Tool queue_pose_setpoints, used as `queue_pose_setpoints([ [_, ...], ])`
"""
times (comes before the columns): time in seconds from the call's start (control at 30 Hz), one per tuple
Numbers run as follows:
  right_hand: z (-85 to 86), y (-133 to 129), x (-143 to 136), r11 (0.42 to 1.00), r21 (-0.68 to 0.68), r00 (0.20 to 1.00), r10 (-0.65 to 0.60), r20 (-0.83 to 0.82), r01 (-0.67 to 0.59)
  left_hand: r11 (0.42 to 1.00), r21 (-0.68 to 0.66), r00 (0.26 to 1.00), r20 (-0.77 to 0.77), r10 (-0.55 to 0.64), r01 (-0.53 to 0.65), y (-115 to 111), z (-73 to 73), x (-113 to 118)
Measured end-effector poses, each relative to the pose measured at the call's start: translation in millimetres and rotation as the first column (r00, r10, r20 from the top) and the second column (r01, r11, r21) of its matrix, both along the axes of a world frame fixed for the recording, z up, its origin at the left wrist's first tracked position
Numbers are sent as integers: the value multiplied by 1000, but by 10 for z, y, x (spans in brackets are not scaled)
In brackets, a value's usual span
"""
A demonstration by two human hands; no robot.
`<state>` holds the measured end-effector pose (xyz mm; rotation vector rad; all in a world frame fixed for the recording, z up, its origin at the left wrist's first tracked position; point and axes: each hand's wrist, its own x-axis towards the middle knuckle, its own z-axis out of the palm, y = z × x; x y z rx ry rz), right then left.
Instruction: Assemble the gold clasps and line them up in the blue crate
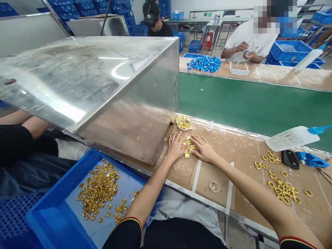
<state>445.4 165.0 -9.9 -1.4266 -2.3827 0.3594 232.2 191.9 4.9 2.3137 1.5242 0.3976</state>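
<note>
On the brown work surface, small gold square pieces (pixel 187 155) lie in a loose cluster between my two hands. My left hand (pixel 176 146) rests palm down at the cluster's left side, fingers spread. At its right side my right hand (pixel 203 148) lies flat with fingers apart, its fingertips by the pieces. Just beyond my left hand stands a small round dish (pixel 184 124) filled with gold pieces, with more gold pieces behind it. Nearer my body, a small clear round dish (pixel 214 186) sits on the surface.
A large metal box (pixel 129 103) stands left of my hands. Below it, a blue tray (pixel 62 214) holds many gold pieces. Gold rings (pixel 282 190), a black device (pixel 290 159) and a white bottle (pixel 293 138) lie right. Across the green belt (pixel 233 93) sits a person.
</note>
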Motion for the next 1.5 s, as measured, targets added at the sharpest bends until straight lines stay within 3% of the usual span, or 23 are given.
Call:
queue_pose_setpoints([
  [0.13,10,39,-281,999,9,999,34,-37,-34,999,32,1000,3,16,-16,-98,-11,-34],
  [0.3,100,124,-528,999,6,995,51,-88,-51,996,32,995,65,78,-80,-319,-77,-256],
  [0.47,422,29,-436,998,5,986,-63,-152,65,998,40,995,89,48,-51,-584,-105,-411],
  [0.6,917,-437,-314,988,0,967,-149,-207,152,998,16,997,57,54,-55,-722,-29,-375],
  [0.7,1278,-1053,-354,981,-37,924,-194,-331,192,999,1,999,22,38,-38,-792,52,-224],
  [0.8,1454,-1728,-498,979,-78,874,-203,-441,188,998,-19,998,-23,58,-59,-843,109,-49],
  [0.9,1381,-2247,-640,974,-224,850,-151,-505,40,995,12,994,-38,101,-101,-859,133,25],
  [1.03,1076,-2570,-729,938,-324,771,-294,-566,120,996,64,997,-32,70,-68,-852,125,-80],
  [1.2,817,-2650,-752,899,-432,717,-347,-604,72,992,82,994,-46,100,-96,-817,87,-245],
  [1.5,657,-2564,-651,856,-513,646,-361,-672,-56,966,156,961,-154,232,-208,-754,65,-339],
])
